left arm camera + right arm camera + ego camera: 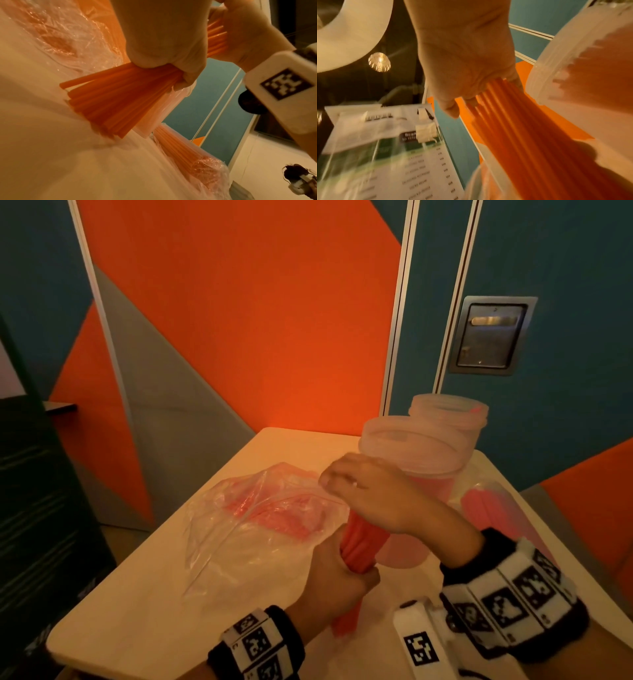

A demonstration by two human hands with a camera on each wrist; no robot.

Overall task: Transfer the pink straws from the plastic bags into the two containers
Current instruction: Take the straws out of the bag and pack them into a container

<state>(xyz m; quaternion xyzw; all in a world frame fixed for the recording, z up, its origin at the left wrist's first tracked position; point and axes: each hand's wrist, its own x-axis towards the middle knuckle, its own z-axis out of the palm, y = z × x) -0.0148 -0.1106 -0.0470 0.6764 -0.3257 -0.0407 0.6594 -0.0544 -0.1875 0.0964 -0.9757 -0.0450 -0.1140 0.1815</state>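
A bundle of pink straws (359, 539) stands upright on the table, its lower ends fanned out (116, 102). My left hand (339, 577) grips the bundle round its middle. My right hand (370, 494) is cupped over the top ends, fingers curled round them (467, 60). A crumpled clear plastic bag (260, 525) with a few pink straws inside lies to the left of the bundle. Two translucent containers stand behind my right hand, the nearer one (407, 446) with pink straws in it, the farther one (448, 412) behind it.
A second clear bag full of pink straws (486, 508) lies at the right, beside the containers. The light wooden table (171, 611) ends at an orange and blue wall. A printed menu sheet (402, 148) shows in the right wrist view.
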